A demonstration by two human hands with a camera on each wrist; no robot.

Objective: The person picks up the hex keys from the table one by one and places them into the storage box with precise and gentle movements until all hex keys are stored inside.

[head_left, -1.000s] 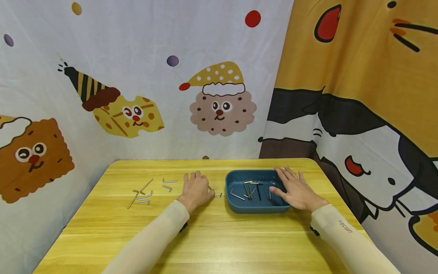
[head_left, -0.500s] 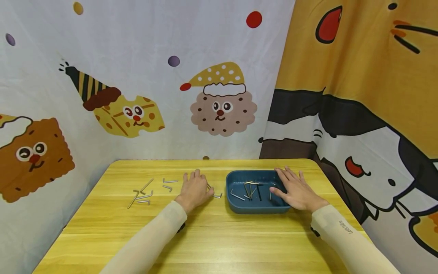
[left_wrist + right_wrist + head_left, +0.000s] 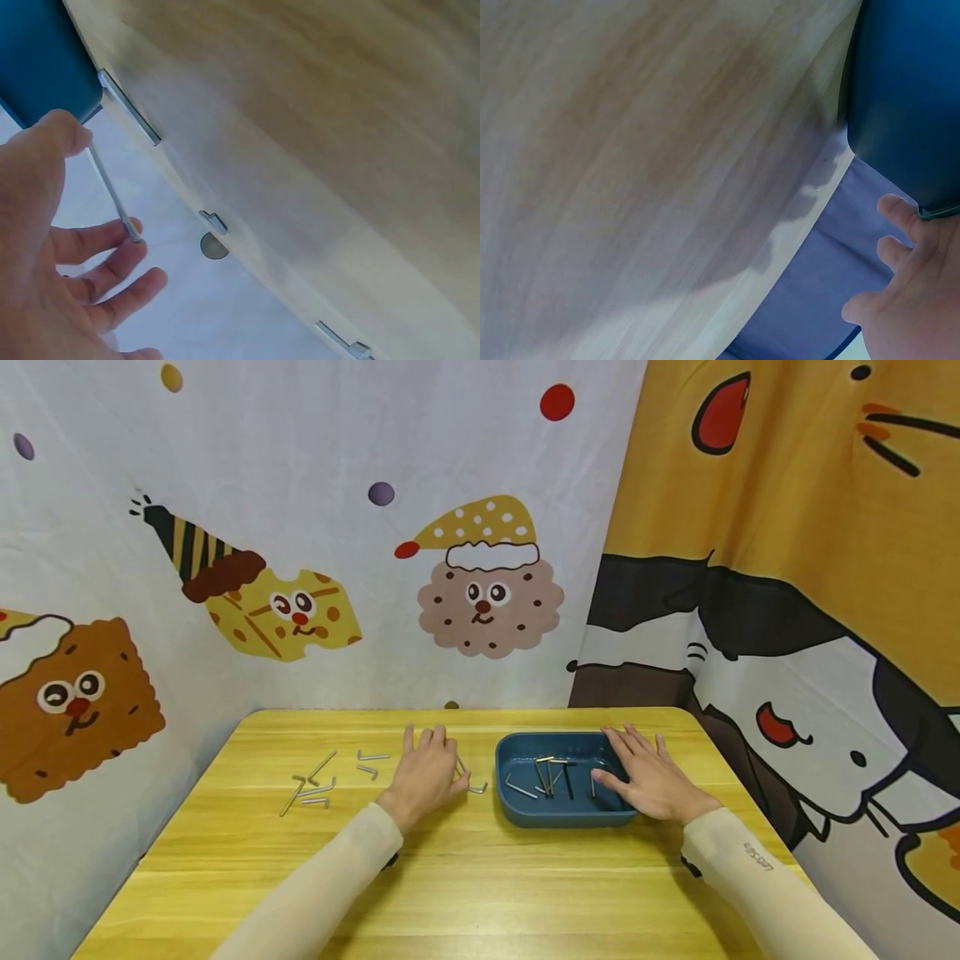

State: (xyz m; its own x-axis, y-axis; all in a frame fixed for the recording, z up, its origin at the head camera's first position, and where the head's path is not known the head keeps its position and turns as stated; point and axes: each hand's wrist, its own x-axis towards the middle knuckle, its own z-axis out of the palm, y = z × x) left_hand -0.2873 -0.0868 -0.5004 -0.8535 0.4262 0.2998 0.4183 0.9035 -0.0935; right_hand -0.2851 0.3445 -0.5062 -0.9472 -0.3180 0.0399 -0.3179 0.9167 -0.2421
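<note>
My left hand (image 3: pixel 426 777) pinches a silver hex key (image 3: pixel 112 191) between thumb and fingertips, with the other fingers spread apart. Just right of its thumb, another hex key (image 3: pixel 477 789) lies on the table close to the blue plastic box (image 3: pixel 570 820). My right hand (image 3: pixel 651 777) rests on the right rim of this box. Its fingers stretch over the far right corner and its thumb reaches above the inside. Several brass-coloured, silver and black hex keys (image 3: pixel 550 777) lie loose in the box.
Left of my left hand, two small silver hex keys (image 3: pixel 372 757) lie on the wooden table (image 3: pixel 480 893). Farther left is a loose cluster of L-shaped keys (image 3: pixel 315 791), some overlapping. A printed curtain (image 3: pixel 480 468) hangs directly behind the table.
My left hand has shifted slightly left, and its fingers have lifted and spread a little. More of the pinched hex key shows now. The right hand and the box have stayed put.
</note>
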